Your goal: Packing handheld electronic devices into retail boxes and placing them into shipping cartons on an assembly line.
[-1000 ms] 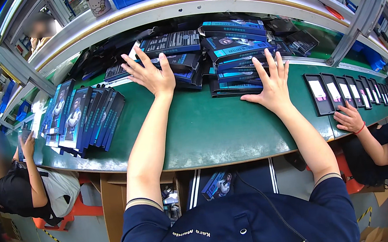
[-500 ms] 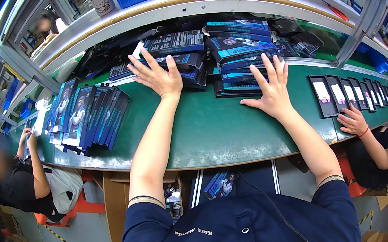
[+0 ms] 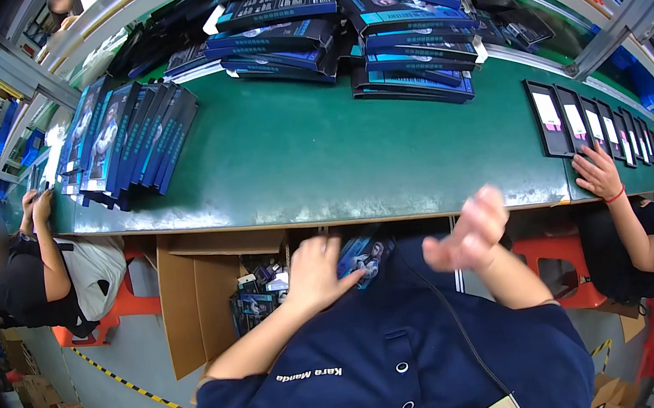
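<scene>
My left hand (image 3: 318, 271) is down at the table's front edge, above my lap. Its thumb stretches out across a dark blue printed box (image 3: 369, 258) that lies on my lap; the fingers are apart from the thumb and I see nothing held. Slightly blurred, my right hand (image 3: 470, 233) hovers empty by the same edge, thumb and fingers apart. On the green table (image 3: 280, 165), a left stack of flat blue-black boxes (image 3: 278, 37) and a right stack (image 3: 412, 44) stand at the far side, beyond both hands.
More boxes lean in a row (image 3: 129, 143) at the left. Black trays with white and pink inserts (image 3: 551, 121) line the right, by a co-worker's hand (image 3: 597, 172). An open carton (image 3: 201, 303) holding small boxes sits below the table's edge. Another person works far left.
Both my hands have come back from the box stacks to the table's front edge and my lap. The view has tilted down, uncovering more of the carton. The stacks look unchanged.
</scene>
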Motion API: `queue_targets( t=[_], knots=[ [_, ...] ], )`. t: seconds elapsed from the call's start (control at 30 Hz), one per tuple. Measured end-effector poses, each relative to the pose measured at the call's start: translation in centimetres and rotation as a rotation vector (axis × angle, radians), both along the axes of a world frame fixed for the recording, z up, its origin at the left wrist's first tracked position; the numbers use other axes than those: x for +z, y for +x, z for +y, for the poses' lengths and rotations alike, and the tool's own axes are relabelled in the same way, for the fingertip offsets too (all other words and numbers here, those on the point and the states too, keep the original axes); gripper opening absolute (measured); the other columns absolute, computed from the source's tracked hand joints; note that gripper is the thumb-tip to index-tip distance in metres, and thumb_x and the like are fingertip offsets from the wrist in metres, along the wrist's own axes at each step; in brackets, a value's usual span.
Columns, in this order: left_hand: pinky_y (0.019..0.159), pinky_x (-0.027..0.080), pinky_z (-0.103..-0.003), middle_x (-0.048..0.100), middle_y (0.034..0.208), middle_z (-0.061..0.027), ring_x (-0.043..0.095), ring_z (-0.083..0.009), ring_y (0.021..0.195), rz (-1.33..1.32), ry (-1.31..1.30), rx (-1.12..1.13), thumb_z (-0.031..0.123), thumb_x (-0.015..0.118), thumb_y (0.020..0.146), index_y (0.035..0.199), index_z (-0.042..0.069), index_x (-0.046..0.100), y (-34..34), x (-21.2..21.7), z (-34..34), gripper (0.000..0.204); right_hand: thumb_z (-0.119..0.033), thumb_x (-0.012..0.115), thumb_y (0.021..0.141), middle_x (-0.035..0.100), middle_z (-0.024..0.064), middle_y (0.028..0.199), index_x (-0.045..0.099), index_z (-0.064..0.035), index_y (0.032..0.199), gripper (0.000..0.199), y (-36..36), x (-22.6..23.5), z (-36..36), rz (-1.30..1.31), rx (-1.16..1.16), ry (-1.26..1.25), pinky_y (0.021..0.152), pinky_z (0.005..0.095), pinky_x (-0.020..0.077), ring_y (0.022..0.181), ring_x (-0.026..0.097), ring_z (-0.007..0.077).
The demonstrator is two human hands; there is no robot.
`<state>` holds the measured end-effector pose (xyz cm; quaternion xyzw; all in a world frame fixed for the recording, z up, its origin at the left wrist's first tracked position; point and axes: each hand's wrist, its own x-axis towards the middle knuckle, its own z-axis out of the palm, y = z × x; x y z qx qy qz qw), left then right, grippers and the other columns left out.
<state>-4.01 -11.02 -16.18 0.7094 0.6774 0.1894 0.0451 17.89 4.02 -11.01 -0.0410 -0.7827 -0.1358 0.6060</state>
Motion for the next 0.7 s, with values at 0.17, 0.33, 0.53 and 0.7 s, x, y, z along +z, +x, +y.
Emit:
queue_targets(
  t=[0.17, 0.33, 0.53, 0.7],
  knots=[
    [0.075, 0.052, -0.039, 0.069, 0.088, -0.0189, 0.068, -0.0303, 0.081, -0.576, -0.595, 0.126, 0.035, 0.084, 0.072, 0.105, 0.000, 0.059, -5.0, -0.6, -4.3, 0.054, -0.012, 0.076, 0.076, 0.068, 0.0115, 0.090, 0.065, -0.0035, 0.090, 0.020, 0.2, -2.0, -4.8, -0.340, 0.197, -0.658, 0.072, 0.0382, 0.0516, 0.083, 0.066, 0.0267],
    [0.071, 0.052, -0.031, 0.070, 0.084, -0.0085, 0.069, -0.0196, 0.077, -0.658, -0.416, -0.062, 0.008, 0.085, 0.071, 0.097, 0.004, 0.062, -11.5, 11.2, -8.7, 0.034, -0.025, 0.083, 0.077, 0.058, 0.0161, 0.131, 0.049, -0.0050, 0.136, 0.071, -1.8, 1.1, -5.3, -0.488, 0.670, -1.186, 0.102, 0.0411, 0.0475, 0.117, 0.060, 0.0312],
    [0.088, 0.050, -0.037, 0.066, 0.107, -0.0164, 0.064, -0.0323, 0.101, -0.252, 0.399, -0.041, 0.000, 0.076, 0.066, 0.108, 0.001, 0.064, -5.2, 16.8, -1.8, 0.044, -0.001, 0.068, 0.071, 0.070, 0.0116, 0.108, 0.067, -0.0058, 0.114, 0.044, -4.6, 9.4, -1.1, -0.441, 0.748, -0.732, 0.092, 0.0391, 0.0535, 0.102, 0.067, 0.0321],
    [0.104, 0.039, -0.042, 0.058, 0.124, -0.0208, 0.053, -0.0356, 0.121, -0.372, 0.602, 0.187, 0.004, 0.074, 0.079, 0.134, -0.002, 0.047, -6.4, 11.5, -0.1, 0.062, 0.006, 0.063, 0.078, 0.069, 0.0171, 0.112, 0.064, 0.0011, 0.117, 0.040, 2.4, 15.7, 6.1, -0.117, 0.056, -0.284, 0.091, 0.0396, 0.0487, 0.100, 0.066, 0.0281]
  ],
)
